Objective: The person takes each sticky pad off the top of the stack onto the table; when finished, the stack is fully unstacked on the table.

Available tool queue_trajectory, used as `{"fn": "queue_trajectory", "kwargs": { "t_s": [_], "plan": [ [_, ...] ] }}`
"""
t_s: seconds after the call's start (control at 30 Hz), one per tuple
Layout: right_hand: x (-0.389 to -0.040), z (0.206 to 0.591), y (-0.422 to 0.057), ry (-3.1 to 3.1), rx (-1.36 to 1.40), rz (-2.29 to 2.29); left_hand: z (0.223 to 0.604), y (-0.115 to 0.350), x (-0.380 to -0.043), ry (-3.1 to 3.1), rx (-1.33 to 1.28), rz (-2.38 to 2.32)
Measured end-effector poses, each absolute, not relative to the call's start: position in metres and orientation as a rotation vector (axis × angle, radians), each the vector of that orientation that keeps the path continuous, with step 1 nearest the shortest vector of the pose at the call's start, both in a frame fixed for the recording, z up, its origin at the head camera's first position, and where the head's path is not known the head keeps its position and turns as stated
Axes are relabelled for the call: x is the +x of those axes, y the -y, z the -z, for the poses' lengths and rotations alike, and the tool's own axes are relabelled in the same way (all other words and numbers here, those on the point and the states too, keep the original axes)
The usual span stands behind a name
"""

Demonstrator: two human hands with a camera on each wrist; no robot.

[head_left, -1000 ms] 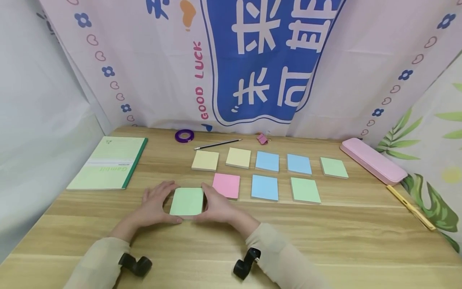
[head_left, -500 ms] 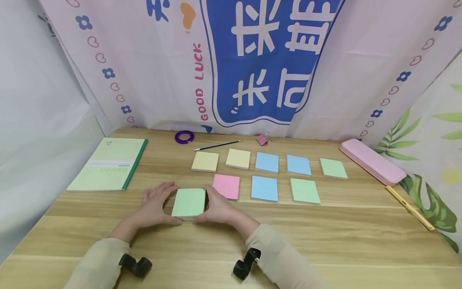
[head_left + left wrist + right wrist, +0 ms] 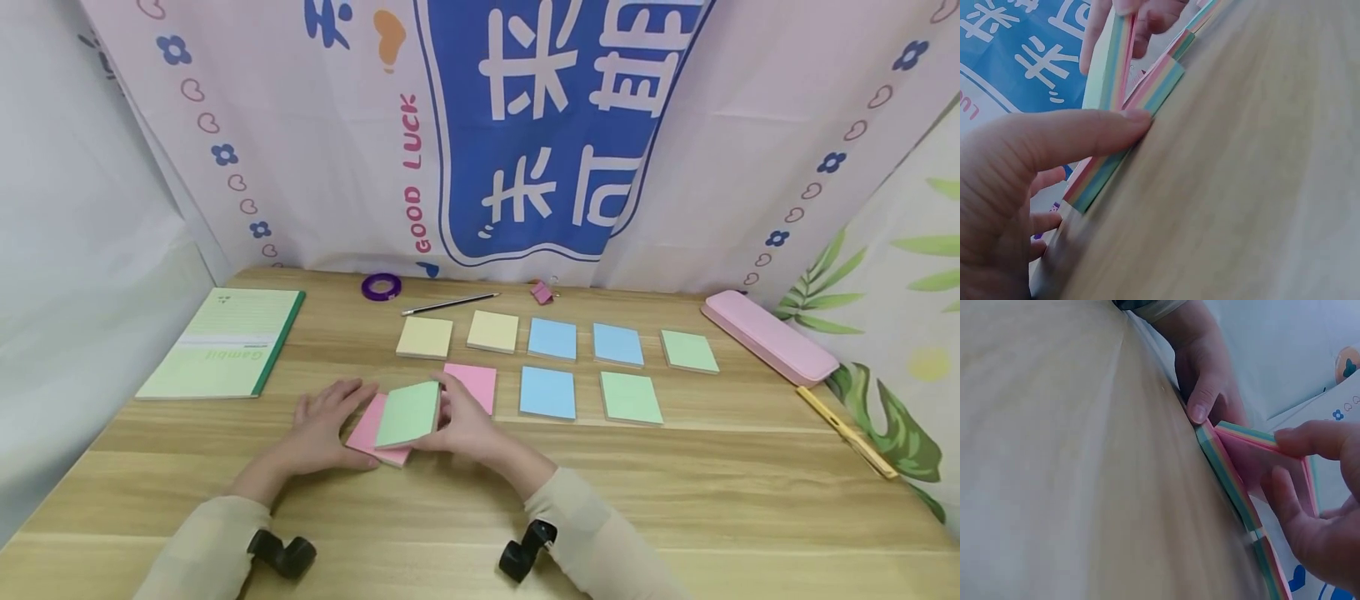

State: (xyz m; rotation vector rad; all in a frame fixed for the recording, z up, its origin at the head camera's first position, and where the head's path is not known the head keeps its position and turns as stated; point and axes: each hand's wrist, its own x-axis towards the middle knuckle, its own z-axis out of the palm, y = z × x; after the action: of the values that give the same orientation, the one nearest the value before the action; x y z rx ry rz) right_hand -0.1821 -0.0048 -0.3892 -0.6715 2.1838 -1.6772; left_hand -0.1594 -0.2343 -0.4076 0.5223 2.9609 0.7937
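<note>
My right hand (image 3: 468,425) grips a green-topped sticky note pad (image 3: 408,414) by its right side, thumb at the front edge. This pad is tilted, its right side raised, above a pink-topped sticky note pad (image 3: 365,429) lying on the table. My left hand (image 3: 318,433) holds the lower pad from the left, its thumb against the front edge. In the left wrist view, both the raised pad (image 3: 1110,69) and the lower pad (image 3: 1094,178) have multicoloured layered edges. The right wrist view shows the raised pad's pink underside (image 3: 1250,459).
Beyond my hands are two rows of note pads, including a pink pad (image 3: 472,387), a blue pad (image 3: 547,392) and a green pad (image 3: 632,397). A notebook (image 3: 225,342) lies left, a pencil case (image 3: 768,335) right. Tape (image 3: 381,287) and a pencil (image 3: 450,304) lie behind.
My right hand has raised and tilted the green-topped pad, shifting it right. The pink-topped pad beneath now shows. My left hand has stayed nearly in place.
</note>
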Motion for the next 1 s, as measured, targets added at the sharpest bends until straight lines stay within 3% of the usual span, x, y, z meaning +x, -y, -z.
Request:
{"fn": "queue_trajectory", "kwargs": {
  "t_s": [0.23,0.43,1.0],
  "plan": [
    [-0.180,0.381,-0.018,-1.974,-0.539,1.858,0.406,0.231,-0.158,-2.983,0.499,-0.753],
    [-0.184,0.366,-0.056,-1.772,-0.603,1.990,0.411,0.231,-0.160,-3.000,0.470,-0.746],
    [-0.194,0.356,-0.232,-1.740,-0.771,2.163,0.410,0.228,-0.161,-3.005,0.442,-0.735]
  ]
}}
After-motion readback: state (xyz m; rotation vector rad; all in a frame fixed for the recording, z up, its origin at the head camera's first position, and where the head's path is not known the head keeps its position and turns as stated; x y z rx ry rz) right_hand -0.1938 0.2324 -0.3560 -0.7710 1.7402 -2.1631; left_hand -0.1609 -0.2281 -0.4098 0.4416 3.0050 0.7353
